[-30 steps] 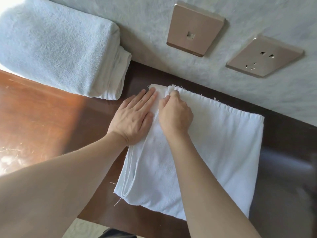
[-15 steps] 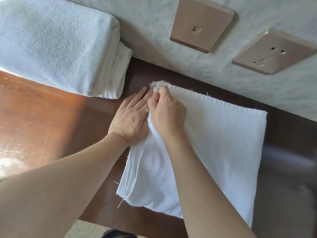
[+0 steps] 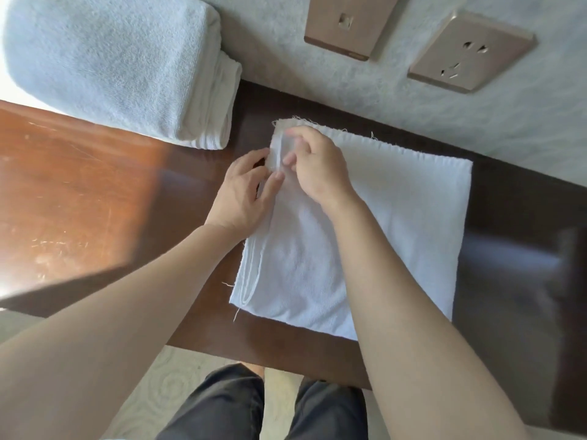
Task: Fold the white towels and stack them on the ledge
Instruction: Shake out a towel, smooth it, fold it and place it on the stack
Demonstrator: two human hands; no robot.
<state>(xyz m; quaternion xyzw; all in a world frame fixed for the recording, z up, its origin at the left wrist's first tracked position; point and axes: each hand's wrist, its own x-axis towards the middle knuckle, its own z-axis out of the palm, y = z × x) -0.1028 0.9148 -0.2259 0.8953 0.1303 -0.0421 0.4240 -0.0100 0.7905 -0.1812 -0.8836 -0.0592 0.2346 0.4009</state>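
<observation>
A white towel (image 3: 397,217), folded into a rough square, lies flat on the dark wooden ledge (image 3: 79,192). My left hand (image 3: 244,192) pinches the layered left edge of this towel near its far left corner. Just to the right of it, my right hand (image 3: 317,166) grips the same corner from above, with thumb and fingers closed on the cloth. The corner is lifted slightly off the ledge. A stack of folded white towels (image 3: 111,65) rests on the ledge at the far left, against the wall.
The pale textured wall (image 3: 508,128) runs along the back of the ledge and carries two bronze socket plates (image 3: 349,23) (image 3: 470,49). My dark-trousered legs (image 3: 263,408) and a patterned floor show below the ledge's front edge.
My left hand went from lying flat on the towel's left edge to pinching it. My right hand shifted a little left along the corner and lifted it. The camera tilted down.
</observation>
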